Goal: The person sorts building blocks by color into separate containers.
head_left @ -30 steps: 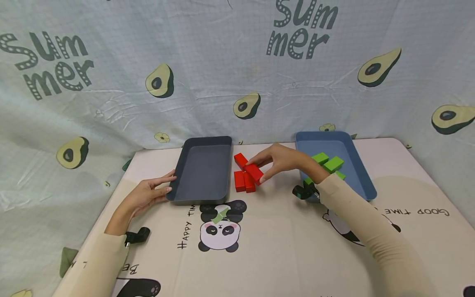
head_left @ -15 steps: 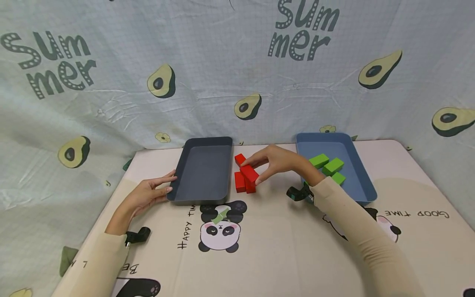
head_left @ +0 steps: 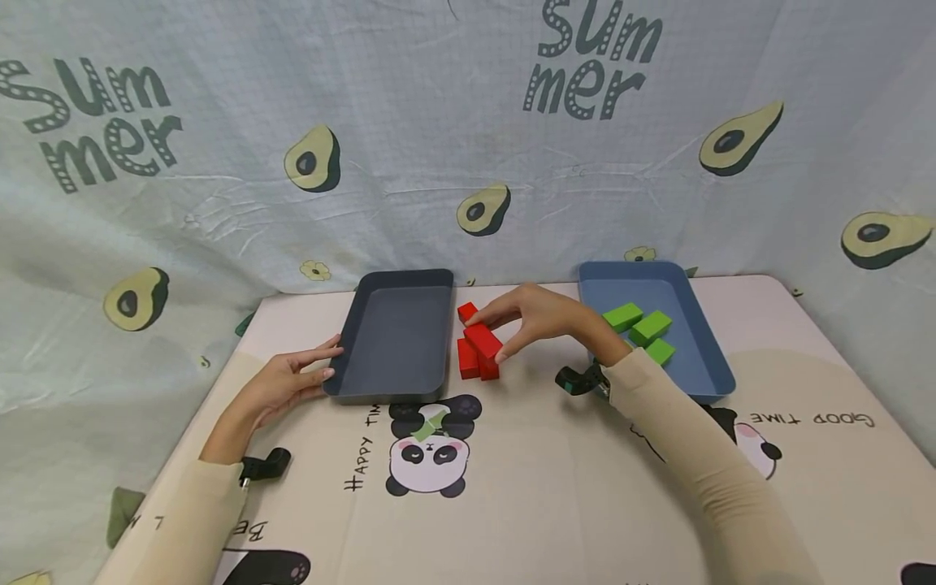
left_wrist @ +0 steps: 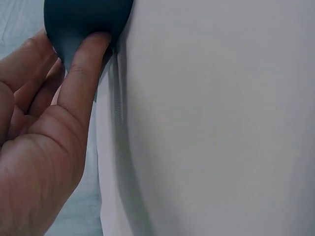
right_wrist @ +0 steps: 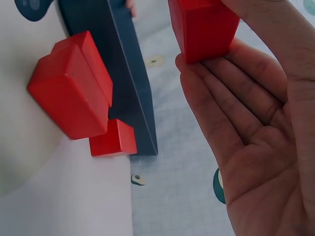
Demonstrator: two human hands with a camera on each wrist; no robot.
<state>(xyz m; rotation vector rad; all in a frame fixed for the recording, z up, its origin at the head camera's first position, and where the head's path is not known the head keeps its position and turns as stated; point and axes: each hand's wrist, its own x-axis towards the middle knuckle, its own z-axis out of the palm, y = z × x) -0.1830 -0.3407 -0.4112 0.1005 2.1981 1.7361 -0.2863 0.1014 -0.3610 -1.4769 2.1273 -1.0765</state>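
Note:
In the head view my right hand [head_left: 543, 313] pinches a red block [head_left: 483, 341] between thumb and fingers. In the right wrist view that block [right_wrist: 209, 32] shows above the fingers and palm. Near it on the table lie a red block [head_left: 468, 360], a second red block [head_left: 490, 370] partly hidden under the held one, and a third red block [head_left: 466, 311] behind. My left hand [head_left: 281, 386] rests its thumb and fingers against the left side of a dark grey tray [head_left: 398, 341]. The left wrist view shows the thumb on the tray's corner [left_wrist: 83, 22].
A blue tray [head_left: 691, 357] at the right holds several green blocks [head_left: 650, 328], some hidden behind the right forearm. The table [head_left: 541, 487] wears a panda-print cover. A patterned cloth [head_left: 409, 106] hangs right behind the trays.
The right hand has carried the red block a little left, over the other red blocks. The left hand stays against the dark grey tray. The view shifts slightly.

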